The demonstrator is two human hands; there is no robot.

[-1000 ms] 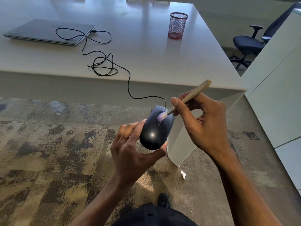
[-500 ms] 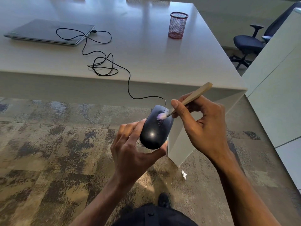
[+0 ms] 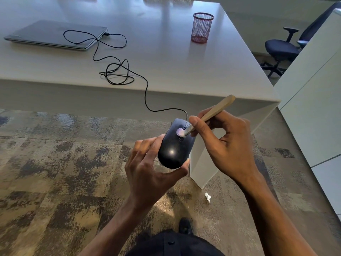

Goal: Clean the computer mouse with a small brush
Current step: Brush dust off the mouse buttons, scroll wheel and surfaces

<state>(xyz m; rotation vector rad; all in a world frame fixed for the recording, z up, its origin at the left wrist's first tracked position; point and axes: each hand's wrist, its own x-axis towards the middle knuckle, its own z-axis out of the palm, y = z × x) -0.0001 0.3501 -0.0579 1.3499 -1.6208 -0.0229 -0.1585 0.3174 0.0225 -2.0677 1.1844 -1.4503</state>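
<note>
Your left hand (image 3: 147, 174) cradles the mouse (image 3: 175, 146) off the desk, long axis pointing away from you. Your right hand (image 3: 225, 145) pinches the brush (image 3: 212, 112); bristles touch just beside the wheel, handle angling up-right.

My forearms are bare, no sleeves, rings or watch; my left hand (image 3: 147, 174) and right hand (image 3: 227, 145) ungloved; dark clothing (image 3: 171, 244) below; one dark shoe (image 3: 185, 225).

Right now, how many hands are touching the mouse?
1. The left hand holds the black mouse off the desk. The right hand holds the brush; only its bristles touch the mouse.
</note>
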